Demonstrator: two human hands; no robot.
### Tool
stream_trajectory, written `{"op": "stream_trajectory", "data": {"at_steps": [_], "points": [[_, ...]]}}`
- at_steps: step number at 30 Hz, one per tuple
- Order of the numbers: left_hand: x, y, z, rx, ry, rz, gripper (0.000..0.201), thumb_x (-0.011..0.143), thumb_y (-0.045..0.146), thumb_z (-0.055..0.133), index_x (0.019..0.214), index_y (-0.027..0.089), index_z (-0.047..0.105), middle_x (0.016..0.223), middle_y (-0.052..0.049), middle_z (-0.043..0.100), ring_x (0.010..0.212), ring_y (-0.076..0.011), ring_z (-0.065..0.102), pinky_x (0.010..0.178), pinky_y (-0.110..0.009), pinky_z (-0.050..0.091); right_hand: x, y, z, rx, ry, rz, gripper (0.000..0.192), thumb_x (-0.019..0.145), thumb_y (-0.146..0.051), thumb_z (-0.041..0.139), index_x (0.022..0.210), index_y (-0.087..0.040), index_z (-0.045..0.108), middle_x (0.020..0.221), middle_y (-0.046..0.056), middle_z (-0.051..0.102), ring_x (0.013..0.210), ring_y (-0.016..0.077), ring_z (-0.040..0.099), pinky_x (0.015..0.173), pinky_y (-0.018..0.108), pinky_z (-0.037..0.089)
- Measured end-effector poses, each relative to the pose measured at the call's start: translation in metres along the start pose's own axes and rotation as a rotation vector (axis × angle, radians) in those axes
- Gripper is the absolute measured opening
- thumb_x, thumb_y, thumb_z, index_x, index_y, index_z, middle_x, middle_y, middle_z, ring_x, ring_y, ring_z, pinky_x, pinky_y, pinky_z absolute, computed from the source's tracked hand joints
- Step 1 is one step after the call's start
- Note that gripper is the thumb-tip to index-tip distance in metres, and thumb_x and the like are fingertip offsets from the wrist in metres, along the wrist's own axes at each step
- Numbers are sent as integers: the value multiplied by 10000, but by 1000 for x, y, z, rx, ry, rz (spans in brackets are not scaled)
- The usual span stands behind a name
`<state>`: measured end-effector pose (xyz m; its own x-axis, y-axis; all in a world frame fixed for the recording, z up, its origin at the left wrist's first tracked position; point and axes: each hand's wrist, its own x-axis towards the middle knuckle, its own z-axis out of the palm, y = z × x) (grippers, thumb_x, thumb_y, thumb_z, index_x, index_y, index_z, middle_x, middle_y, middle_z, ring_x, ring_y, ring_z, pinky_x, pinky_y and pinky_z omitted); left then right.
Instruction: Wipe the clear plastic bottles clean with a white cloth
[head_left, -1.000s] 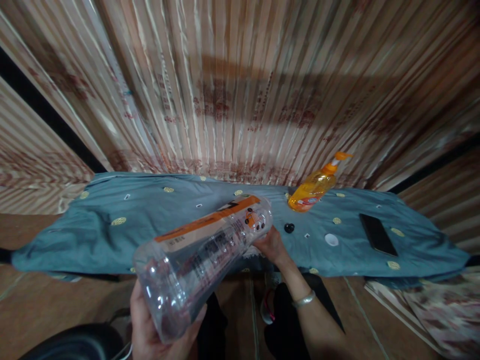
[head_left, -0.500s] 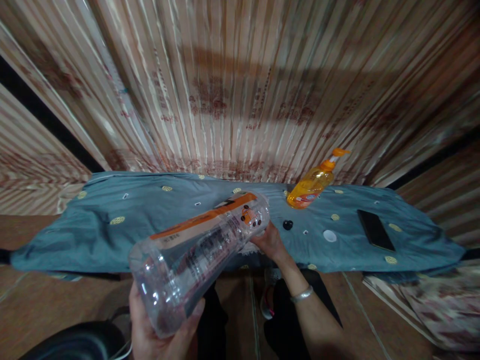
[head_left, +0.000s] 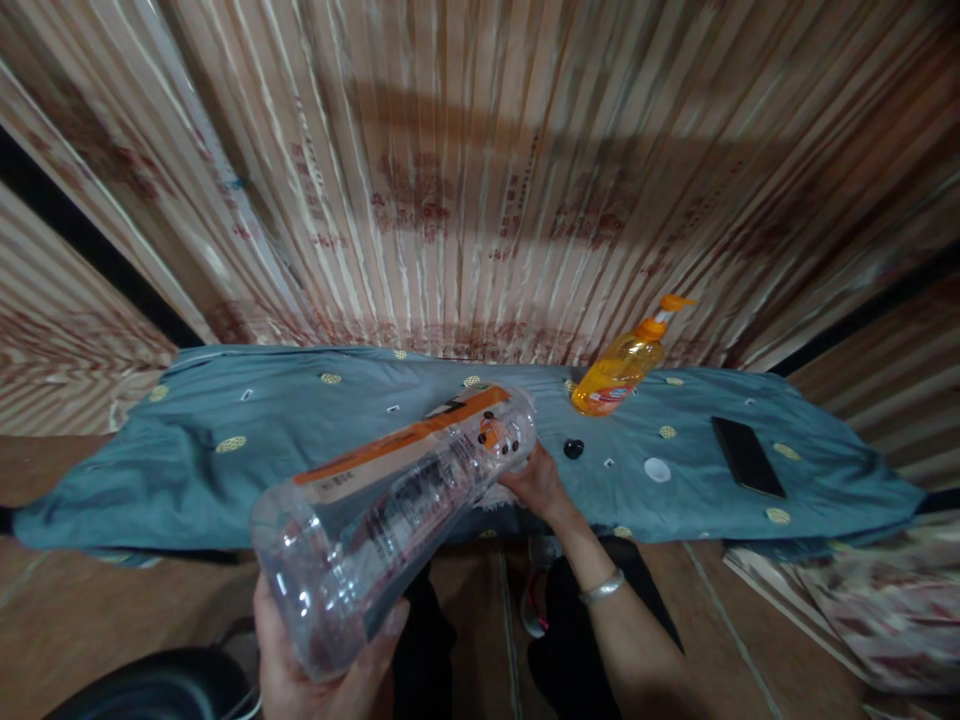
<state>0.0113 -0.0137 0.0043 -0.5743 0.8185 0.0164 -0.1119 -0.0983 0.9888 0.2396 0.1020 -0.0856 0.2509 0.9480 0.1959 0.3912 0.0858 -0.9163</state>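
- The left hand (head_left: pixel 315 650) is cupping the base of the clear bottle (head_left: pixel 397 500), fingers wrapped shut.
- The right hand (head_left: pixel 536 482) is gripping its neck end.
- Since a second ago, the bottle is barely shifting, tilted above the bench (head_left: pixel 187 470), left of the soap dispenser (head_left: pixel 622 365).

Left hand (head_left: pixel 315 670) low and near the body, palm up, fingers curled in a cupping grip. Right forearm extends forward, wrist bearing a silver bangle (head_left: pixel 603 587); right hand (head_left: pixel 536 482) at arm's reach, fingers closed in a grasp.
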Motion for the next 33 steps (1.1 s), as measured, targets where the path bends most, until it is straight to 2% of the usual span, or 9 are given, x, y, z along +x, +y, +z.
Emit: {"op": "stream_trajectory", "data": {"at_steps": [3,6,9,15,20,23,27,33], "points": [[1,-1,-1,-101,-11,-81,975,503,388,1015,1407,313,657,1231,-53,765,1054,-253,753,909,-291,609,0,-1,0,-1,2,4,556,644,-335,805,1163,-176,686,1100,121,830,984,326,800,902,463,658],[2,-1,-1,-116,-13,-69,962,507,352,1016,1401,302,665,1183,-55,775,1001,-249,756,916,-314,611,0,-2,0,15,1,-10,573,641,-345,797,1176,-174,681,1107,128,828,985,333,801,911,486,657],[2,0,1,-126,-24,-66,958,508,345,1016,1400,304,669,1235,-65,764,1034,-260,755,935,-325,608,0,-5,-1,2,1,0,545,637,-346,808,1141,-179,687,1140,145,820,1027,347,794,947,504,648],[1,6,6,-187,-34,-62,915,540,300,1015,1391,290,678,1271,-63,762,1064,-228,763,916,-236,593,1,-6,-1,-12,-16,23,627,641,-335,804,1214,-125,664,1133,181,813,1036,361,794,958,510,641],[1,7,5,-247,-90,-49,916,583,260,1003,1427,249,645,1205,-88,789,1015,-249,789,934,-291,614,0,-3,0,22,-11,11,613,636,-391,794,1179,-137,665,1122,179,819,1012,353,797,947,512,643],[1,7,4,-233,-74,-69,917,610,243,995,1450,225,626,1222,-104,787,1048,-261,786,941,-301,617,0,-3,0,32,-18,11,553,641,-405,786,1133,-179,673,1121,156,823,1007,343,798,929,505,653],[0,8,6,-228,-76,-63,950,608,260,996,1471,222,601,1236,-120,783,1058,-303,787,953,-376,630,0,-6,0,30,-3,10,508,632,-411,775,1081,-194,675,1105,155,827,991,346,802,914,497,662],[1,7,6,-234,-59,-50,898,599,228,995,1424,232,640,1206,-93,793,1050,-260,787,906,-289,626,-1,-5,0,23,-11,7,475,649,-410,772,1064,-193,690,1086,147,832,959,358,808,907,529,666]]}}
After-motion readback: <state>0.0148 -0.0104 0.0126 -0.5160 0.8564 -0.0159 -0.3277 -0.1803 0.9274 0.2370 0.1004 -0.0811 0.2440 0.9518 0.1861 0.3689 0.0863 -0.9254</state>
